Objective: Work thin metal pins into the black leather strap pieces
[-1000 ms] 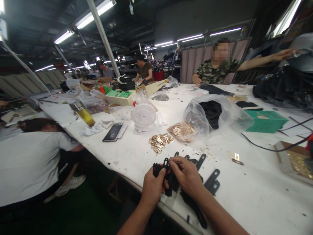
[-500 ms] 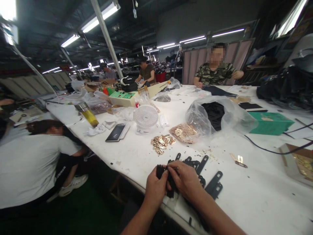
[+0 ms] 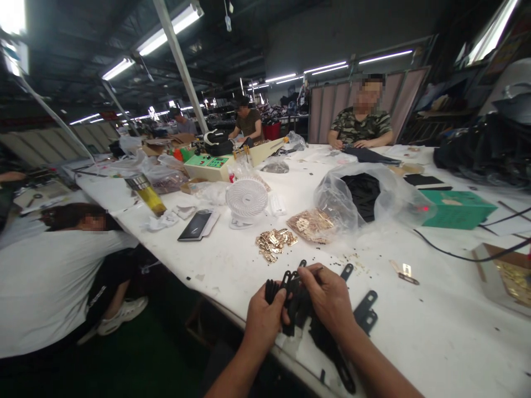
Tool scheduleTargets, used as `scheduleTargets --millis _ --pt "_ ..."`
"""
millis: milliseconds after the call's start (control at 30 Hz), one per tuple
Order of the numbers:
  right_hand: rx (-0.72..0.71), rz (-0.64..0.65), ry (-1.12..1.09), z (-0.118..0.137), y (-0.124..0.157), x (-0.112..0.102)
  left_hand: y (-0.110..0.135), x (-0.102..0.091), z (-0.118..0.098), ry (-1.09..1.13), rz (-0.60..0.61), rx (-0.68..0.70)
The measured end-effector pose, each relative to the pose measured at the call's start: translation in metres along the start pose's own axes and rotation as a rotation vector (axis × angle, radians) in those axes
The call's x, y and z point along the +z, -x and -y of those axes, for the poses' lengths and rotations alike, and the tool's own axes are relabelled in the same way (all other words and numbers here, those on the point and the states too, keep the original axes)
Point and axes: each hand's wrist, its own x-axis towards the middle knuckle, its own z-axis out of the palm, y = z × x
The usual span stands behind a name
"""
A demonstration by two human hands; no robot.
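My left hand (image 3: 264, 310) is closed around a bundle of black straps (image 3: 272, 288), and one strap with a slotted, rounded end (image 3: 286, 279) stands up beside the thumb. Just right of it, my right hand (image 3: 331, 294) is closed in a pinch. A thin dark tip (image 3: 318, 269) shows at its fingers; its kind is unclear. More black straps (image 3: 365, 309) lie on the table under and to the right of this hand. Beyond both hands sits a pile of gold metal plates (image 3: 274, 243), with small dark bits scattered near it.
A bag of gold plates (image 3: 312, 224), a plastic bag with black pieces (image 3: 360, 193) and a green box (image 3: 458, 209) stand farther back. A white fan (image 3: 246, 200) is left of them. One person (image 3: 360, 127) sits across the table; another (image 3: 62, 276) bends down at left.
My right hand has moved slightly right, away from my left hand, uncovering the slotted strap ends. The person across has lowered an arm to the table. The person at left bends lower.
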Motion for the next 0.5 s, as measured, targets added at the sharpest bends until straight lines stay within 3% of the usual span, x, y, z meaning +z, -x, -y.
scheduleTargets --millis 233,500 --pt "-0.057 0.131 -0.114 0.001 0.009 0.011 0.001 -0.002 -0.005 -0.068 0.033 0.031" --pt "-0.135 0.131 -0.108 -0.006 0.011 0.018 -0.001 -0.005 -0.001 -0.081 0.067 0.040"
